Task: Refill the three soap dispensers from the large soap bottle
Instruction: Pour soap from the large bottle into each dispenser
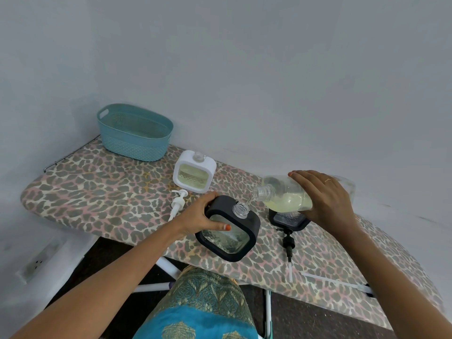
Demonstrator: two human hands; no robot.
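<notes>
1. As I look down, an ironing board (97,192) covered in leopard-print cloth runs across in front of me. A teal oval plastic basket (134,132) sits at its far left end, near the grey wall (244,69).
2. Right of the basket, a white square soap dispenser (195,171) with a clear window stands upright, its neck open. Pale yellow soap (193,176) shows inside. A white pump head (177,204) lies on the board just in front of it.
3. My left hand (200,216) grips the left side of a black-framed square clear dispenser (231,228), thumb across the front and fingers curled over the top corner. This dispenser is near the board's front edge, its neck open.
4. The large clear plastic soap bottle (286,195) is tipped on its side in the air. Its open mouth is just above and right of that neck.
5. Under the bottle stands a second black dispenser (289,218), mostly hidden. A black pump head (288,243) with a clear tube lies in front of it.
6. My right hand (325,199) wraps over the bottle's body, holding it. My hands are apart.
</notes>
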